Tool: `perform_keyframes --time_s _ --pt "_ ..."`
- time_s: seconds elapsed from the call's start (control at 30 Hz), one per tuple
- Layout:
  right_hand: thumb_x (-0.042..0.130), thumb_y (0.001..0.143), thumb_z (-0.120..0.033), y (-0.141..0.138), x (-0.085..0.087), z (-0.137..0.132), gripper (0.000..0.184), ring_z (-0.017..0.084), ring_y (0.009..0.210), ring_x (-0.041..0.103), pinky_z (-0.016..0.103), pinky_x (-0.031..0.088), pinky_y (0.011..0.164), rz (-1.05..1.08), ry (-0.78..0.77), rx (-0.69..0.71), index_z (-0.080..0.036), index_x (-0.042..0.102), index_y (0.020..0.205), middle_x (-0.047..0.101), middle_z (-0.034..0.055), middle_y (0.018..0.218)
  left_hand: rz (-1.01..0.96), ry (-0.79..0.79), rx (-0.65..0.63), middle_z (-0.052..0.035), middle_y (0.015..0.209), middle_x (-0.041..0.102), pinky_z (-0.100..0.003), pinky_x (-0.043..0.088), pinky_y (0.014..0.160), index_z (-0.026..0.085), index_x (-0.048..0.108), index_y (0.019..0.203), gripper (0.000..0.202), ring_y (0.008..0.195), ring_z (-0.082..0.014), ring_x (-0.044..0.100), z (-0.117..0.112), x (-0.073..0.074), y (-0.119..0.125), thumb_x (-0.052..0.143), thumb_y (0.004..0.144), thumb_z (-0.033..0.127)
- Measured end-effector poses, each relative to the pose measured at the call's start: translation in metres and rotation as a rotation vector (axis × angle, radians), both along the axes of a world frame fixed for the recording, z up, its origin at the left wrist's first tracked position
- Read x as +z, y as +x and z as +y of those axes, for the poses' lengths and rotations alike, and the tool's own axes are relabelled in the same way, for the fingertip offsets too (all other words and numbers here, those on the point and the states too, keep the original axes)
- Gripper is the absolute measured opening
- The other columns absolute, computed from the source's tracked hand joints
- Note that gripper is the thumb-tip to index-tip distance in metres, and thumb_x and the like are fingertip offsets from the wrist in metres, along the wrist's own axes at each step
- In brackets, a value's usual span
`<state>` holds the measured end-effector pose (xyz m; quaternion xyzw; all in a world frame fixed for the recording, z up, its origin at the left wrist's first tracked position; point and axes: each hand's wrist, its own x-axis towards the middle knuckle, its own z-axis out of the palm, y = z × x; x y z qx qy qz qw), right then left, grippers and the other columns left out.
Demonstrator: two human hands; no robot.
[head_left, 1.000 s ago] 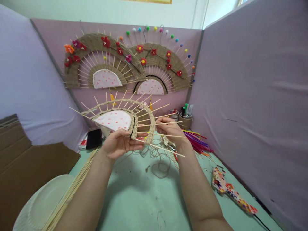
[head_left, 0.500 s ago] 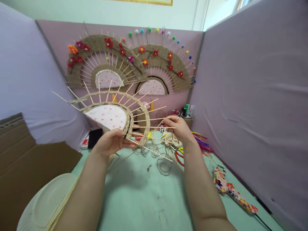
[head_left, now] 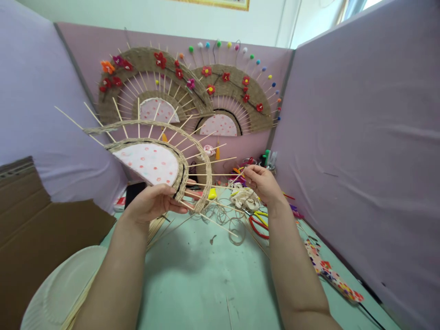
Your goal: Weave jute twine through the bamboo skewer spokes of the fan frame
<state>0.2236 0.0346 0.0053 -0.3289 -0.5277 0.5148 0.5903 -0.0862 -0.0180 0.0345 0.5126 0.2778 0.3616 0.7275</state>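
My left hand [head_left: 156, 201] grips the lower edge of a half-round woven fan [head_left: 147, 162], held tilted above the table. Its centre is white with pink dots, edged by woven twine and a black band. Thin wooden sticks [head_left: 219, 160] radiate outward, and a second woven twine ring [head_left: 208, 176] runs across them. To the right of the stick ends, my right hand [head_left: 259, 179] pinches a strand of twine [head_left: 237, 179] that leads back toward the fan's outer ring. Loose loops of twine [head_left: 220, 211] lie on the table below.
Two finished fans with red flowers [head_left: 160, 59] hang on the pink back panel [head_left: 79, 46]. Red-handled scissors [head_left: 258, 227] and a cream bundle [head_left: 245, 198] lie behind my right hand. A flowered glue gun [head_left: 335, 275] rests at right; a white plate [head_left: 62, 288] and cardboard [head_left: 51, 229] are at left.
My right hand has moved right, away from the stick ends, drawing the twine out. The fan and my left hand have shifted slightly left.
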Motion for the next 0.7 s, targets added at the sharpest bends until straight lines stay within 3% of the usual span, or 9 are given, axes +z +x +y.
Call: perform_keyframes --time_s 0.2,0.4,0.53,0.7 --pt "0.077 0.062 -0.041 -0.001 0.001 -0.002 0.032 0.006 0.047 0.030 0.022 0.019 0.045 0.092 0.039 0.034 -0.018 0.054 0.064 0.041 -0.0057 0.052 -0.043 0.004 -0.049 -0.0156 0.091 0.073 -0.040 0.056 0.076 0.008 0.072 0.096 0.031 0.082 -0.0297 0.070 0.000 0.002 0.000 0.048 0.078 0.012" --pt "0.075 0.066 -0.038 0.001 0.007 -0.007 0.029 0.005 0.045 0.024 0.022 0.016 0.045 0.136 0.105 0.056 -0.019 0.053 0.063 0.032 -0.0080 0.047 -0.019 -0.011 -0.097 -0.0156 0.095 0.072 -0.038 0.056 0.072 0.009 0.070 0.103 0.035 0.085 -0.0302 0.069 -0.001 0.002 0.001 0.047 0.078 0.012" --pt "0.076 0.063 -0.042 0.002 0.006 -0.008 0.033 0.006 0.045 0.025 0.022 0.018 0.045 0.091 0.090 0.037 -0.019 0.052 0.063 0.036 -0.0071 0.049 -0.052 -0.002 -0.171 -0.0155 0.098 0.072 -0.036 0.057 0.069 0.011 0.068 0.109 0.038 0.083 -0.0291 0.070 -0.003 0.002 0.002 0.046 0.078 0.014" --pt "0.074 0.066 -0.043 -0.005 -0.003 0.000 0.032 0.005 0.044 0.025 0.022 0.019 0.044 0.099 0.055 0.122 -0.019 0.053 0.066 0.038 -0.0073 0.051 -0.100 0.027 -0.224 -0.0177 0.089 0.073 -0.034 0.056 0.070 0.005 0.072 0.093 0.032 0.081 -0.0281 0.070 -0.003 -0.001 0.007 0.045 0.078 0.016"
